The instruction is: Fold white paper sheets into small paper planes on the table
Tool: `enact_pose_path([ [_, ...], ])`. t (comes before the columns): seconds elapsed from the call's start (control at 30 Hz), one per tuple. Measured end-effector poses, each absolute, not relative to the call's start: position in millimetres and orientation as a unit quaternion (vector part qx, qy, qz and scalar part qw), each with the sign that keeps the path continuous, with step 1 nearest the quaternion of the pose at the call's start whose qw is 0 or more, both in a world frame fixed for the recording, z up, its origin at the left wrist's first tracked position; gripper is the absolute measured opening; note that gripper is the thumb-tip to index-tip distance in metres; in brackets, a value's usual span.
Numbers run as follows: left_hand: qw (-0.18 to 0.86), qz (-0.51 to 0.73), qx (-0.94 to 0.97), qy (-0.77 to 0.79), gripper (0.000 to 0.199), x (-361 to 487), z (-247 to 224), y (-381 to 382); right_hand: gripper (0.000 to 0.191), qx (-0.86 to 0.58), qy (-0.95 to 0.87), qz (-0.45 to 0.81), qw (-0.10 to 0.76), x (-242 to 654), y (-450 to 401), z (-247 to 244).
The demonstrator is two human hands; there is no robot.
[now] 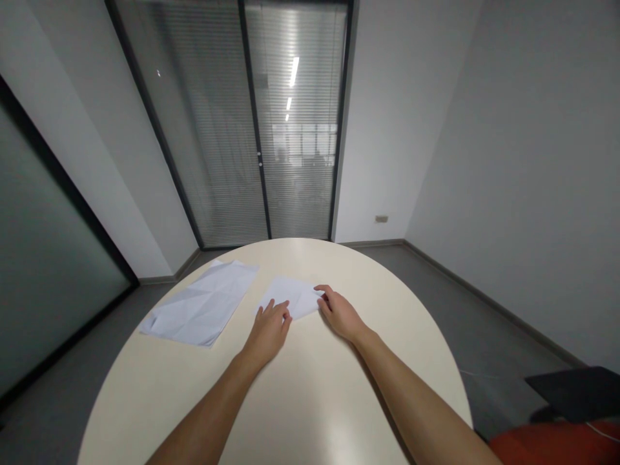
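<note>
A small piece of white paper (296, 296), apparently folded, lies flat near the middle of the table. My left hand (269, 329) rests on its near left side, fingers stretched over the paper and slightly apart. At the paper's right edge, my right hand (340, 314) has its fingers bent and the edge between thumb and fingers. To the left lies a larger stack of creased white sheets (206, 303), which neither hand touches.
The round cream table (310, 394) carries the papers. Beyond it stand a glass partition with blinds (300, 187) and grey-white walls. At lower right are a dark flat object (576, 391) and something red (547, 445), partly cut off, with a thin cable.
</note>
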State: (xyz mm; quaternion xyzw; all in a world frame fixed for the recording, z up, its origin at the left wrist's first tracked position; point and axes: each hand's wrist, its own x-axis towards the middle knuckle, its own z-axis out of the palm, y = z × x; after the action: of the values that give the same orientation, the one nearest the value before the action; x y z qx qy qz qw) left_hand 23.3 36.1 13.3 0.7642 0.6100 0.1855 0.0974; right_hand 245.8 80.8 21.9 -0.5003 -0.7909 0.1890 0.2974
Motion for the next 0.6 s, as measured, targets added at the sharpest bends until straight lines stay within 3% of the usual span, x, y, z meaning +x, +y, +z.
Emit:
enact_pose_path([
  [0.4,0.115,0.173,0.767,0.608,0.055,25.2,20.7,33.2,0.034,-0.51,-0.798,0.127,0.295,246.2,87.0,12.7],
  [0.6,0.085,0.143,0.778,0.606,0.044,24.8,17.5,34.3,0.038,-0.496,-0.82,0.085,0.273,247.5,83.9,15.3],
])
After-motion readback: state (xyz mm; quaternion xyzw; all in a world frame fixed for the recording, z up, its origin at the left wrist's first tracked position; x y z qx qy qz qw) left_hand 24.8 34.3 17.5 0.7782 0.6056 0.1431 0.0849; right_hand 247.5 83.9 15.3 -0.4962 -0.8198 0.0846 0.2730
